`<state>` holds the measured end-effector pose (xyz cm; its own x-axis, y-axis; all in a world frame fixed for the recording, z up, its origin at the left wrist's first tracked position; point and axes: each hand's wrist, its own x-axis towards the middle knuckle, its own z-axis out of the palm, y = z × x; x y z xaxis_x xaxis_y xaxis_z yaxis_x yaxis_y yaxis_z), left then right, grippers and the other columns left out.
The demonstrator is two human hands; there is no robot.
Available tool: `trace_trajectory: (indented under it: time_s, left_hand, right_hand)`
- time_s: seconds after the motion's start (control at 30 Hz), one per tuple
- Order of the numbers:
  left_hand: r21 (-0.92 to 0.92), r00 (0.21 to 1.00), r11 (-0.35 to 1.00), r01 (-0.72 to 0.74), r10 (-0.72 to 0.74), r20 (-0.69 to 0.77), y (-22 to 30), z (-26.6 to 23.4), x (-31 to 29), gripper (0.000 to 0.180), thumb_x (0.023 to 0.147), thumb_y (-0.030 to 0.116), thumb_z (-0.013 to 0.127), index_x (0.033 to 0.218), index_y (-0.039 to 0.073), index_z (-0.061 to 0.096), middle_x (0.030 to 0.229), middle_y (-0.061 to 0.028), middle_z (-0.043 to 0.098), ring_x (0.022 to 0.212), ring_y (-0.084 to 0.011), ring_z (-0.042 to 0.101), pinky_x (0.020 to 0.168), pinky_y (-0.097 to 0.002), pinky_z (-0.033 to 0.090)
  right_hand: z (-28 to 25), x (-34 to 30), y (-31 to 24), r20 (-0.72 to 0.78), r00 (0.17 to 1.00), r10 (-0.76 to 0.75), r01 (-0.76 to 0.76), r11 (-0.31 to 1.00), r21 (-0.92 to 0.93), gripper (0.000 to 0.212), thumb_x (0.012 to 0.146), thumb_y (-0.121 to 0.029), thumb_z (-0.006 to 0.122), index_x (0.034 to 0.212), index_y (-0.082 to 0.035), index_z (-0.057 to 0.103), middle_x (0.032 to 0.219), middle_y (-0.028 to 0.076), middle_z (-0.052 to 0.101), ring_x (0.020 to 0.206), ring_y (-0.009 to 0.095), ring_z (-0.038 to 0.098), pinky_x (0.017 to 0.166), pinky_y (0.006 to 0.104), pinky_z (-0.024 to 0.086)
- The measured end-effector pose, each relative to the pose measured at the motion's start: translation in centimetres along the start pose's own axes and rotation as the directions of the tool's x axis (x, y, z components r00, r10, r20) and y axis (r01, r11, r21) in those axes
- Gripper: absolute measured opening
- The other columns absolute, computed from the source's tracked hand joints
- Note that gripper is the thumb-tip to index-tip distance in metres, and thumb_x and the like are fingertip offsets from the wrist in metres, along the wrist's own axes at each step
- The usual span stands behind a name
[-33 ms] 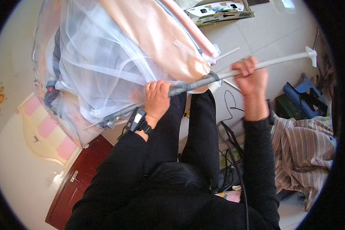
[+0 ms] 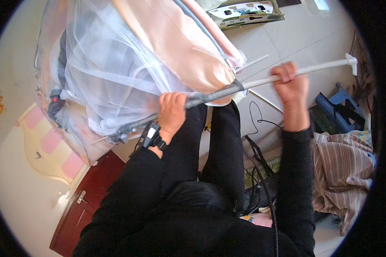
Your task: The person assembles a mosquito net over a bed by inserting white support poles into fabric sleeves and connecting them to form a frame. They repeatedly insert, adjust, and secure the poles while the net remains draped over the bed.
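A long white pole (image 2: 326,67) with a white end fitting (image 2: 351,63) runs slantwise across in front of me. Part of it lies inside a grey mesh sleeve (image 2: 222,93) along the edge of white netting (image 2: 111,73). My left hand (image 2: 171,113) is closed around the sleeve, near the netting. On the bare pole, to the right of the sleeve's mouth, my right hand (image 2: 291,85) is closed in a slightly blurred grip. Peach satiny fabric (image 2: 171,38) joined to the netting hangs beyond the sleeve.
A second thin white rod (image 2: 255,61) sticks out beside the fabric. Black cables (image 2: 257,165) trail by my legs. At the right are a blue plastic stool (image 2: 341,107) and striped cloth (image 2: 341,171). An open carton (image 2: 244,15) stands on the tiles beyond.
My right hand has shifted right along the pole, whose end moved only slightly. The sleeve's bunched mouth looks smoother and more stretched. My left hand has moved a little left.
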<state>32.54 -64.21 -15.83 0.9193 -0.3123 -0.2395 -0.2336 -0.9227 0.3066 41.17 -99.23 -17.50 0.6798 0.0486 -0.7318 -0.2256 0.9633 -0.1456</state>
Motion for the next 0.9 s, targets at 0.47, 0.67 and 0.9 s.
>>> trace_trajectory:
  time_s: [0.47, 0.67, 0.9]
  left_hand:
    - [-0.209, 0.975, 0.974, 0.084, -0.123, -0.185, -4.5, -0.8, -4.5, 0.072, 0.053, 0.023, 0.084, 0.113, 0.012, 0.045, 0.106, -0.0068, 0.052, 0.098, -0.0301, 0.049, 0.086, -0.0411, 0.038]
    - [0.005, 0.966, 0.98, 0.198, -0.196, 0.167, -9.9, 0.2, -9.8, 0.036, 0.063, 0.01, 0.073, 0.095, 0.01, 0.055, 0.092, -0.0072, 0.057, 0.092, -0.0285, 0.055, 0.08, -0.0406, 0.041]
    - [0.027, 0.934, 0.948, 0.317, -0.317, 0.165, -15.9, -0.5, -14.7, 0.025, 0.068, 0.003, 0.063, 0.09, 0.009, 0.054, 0.086, -0.009, 0.058, 0.088, -0.0317, 0.055, 0.077, -0.042, 0.04]
  right_hand:
    - [2.4, -2.6, 10.0, -0.025, 0.999, -0.047, 0.039, 0.965, -0.26, 0.045, 0.097, -0.045, 0.041, 0.066, -0.013, 0.035, 0.058, -0.003, 0.024, 0.056, 0.014, 0.029, 0.074, 0.0362, 0.041]
    - [1.8, -0.3, -3.3, -0.115, 0.971, -0.21, 0.145, 0.898, -0.414, 0.04, 0.096, -0.039, 0.045, 0.068, -0.011, 0.038, 0.057, -0.002, 0.027, 0.051, 0.013, 0.025, 0.057, 0.0286, 0.036]
    - [7.0, -0.1, -25.2, 0.077, 0.829, -0.554, 0.502, 0.676, -0.539, 0.022, 0.095, -0.023, 0.047, 0.08, -0.008, 0.048, 0.075, 0.008, 0.048, 0.067, 0.016, 0.048, 0.066, 0.0279, 0.045]
